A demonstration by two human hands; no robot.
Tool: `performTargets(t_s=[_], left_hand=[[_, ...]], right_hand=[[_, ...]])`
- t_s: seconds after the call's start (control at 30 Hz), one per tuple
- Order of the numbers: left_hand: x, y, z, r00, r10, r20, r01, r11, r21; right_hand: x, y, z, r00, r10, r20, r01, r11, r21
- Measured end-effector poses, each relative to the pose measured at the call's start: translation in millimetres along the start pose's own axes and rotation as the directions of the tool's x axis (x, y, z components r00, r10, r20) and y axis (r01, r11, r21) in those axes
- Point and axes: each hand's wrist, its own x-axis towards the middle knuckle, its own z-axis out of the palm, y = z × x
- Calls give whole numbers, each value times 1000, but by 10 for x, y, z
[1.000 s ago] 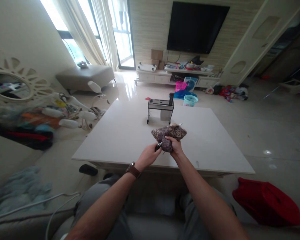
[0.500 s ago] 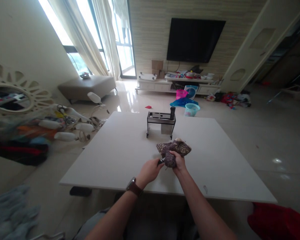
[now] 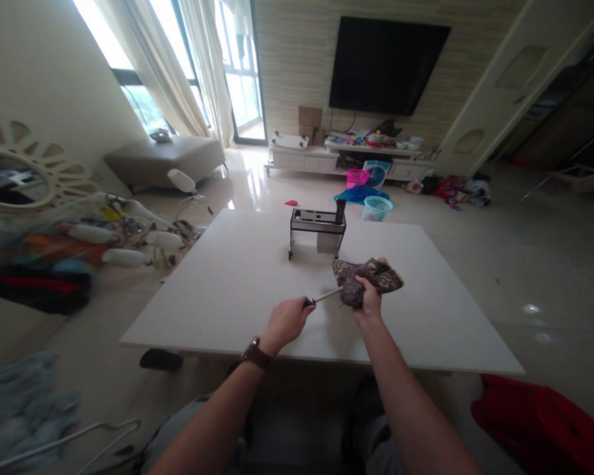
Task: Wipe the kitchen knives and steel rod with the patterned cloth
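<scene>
My left hand (image 3: 290, 319), with a watch on its wrist, is closed round the black handle of a knife (image 3: 328, 294). Its thin metal blade points right, and its far end is hidden in a bunched brown-and-cream patterned cloth (image 3: 351, 291). My right hand (image 3: 369, 303) grips that cloth from below, thumb on top. Both hands are above the white table (image 3: 218, 297). Beyond them stands a black-and-clear knife rack (image 3: 304, 225), where a knife with a black handle (image 3: 340, 210) sits upright in the right-hand slot, its wide blade hanging below.
Past the table's far edge, a light-blue basket (image 3: 377, 208) and a pink basket (image 3: 357, 177) stand on the floor. A lamp with several white shades (image 3: 126, 258) lies to the left. Red fabric (image 3: 539, 415) is near the table's front right corner.
My hands have drawn apart: the right hand and cloth moved right, exposing much more of the knife's blade. The left hand still grips the handle. The view has also shifted slightly.
</scene>
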Motion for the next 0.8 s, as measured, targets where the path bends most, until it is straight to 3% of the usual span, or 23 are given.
performTargets(t_s=[0.13,0.27,0.53,0.8], left_hand=[[-57,69,41,998,-29,-55,28,999,-33],[-57,126,66,990,-96,-103,91,994,-51],[-21,73,38,981,-156,-119,155,988,-20],[75,19,21,993,-60,-99,51,994,-97]], right_hand=[[-242,141,-24,979,101,176,-85,992,-97],[-526,428,35,946,139,294,-79,975,-206],[-523,656,172,958,170,231,-131,976,-175],[-318,499,198,981,80,176,-58,990,-126]])
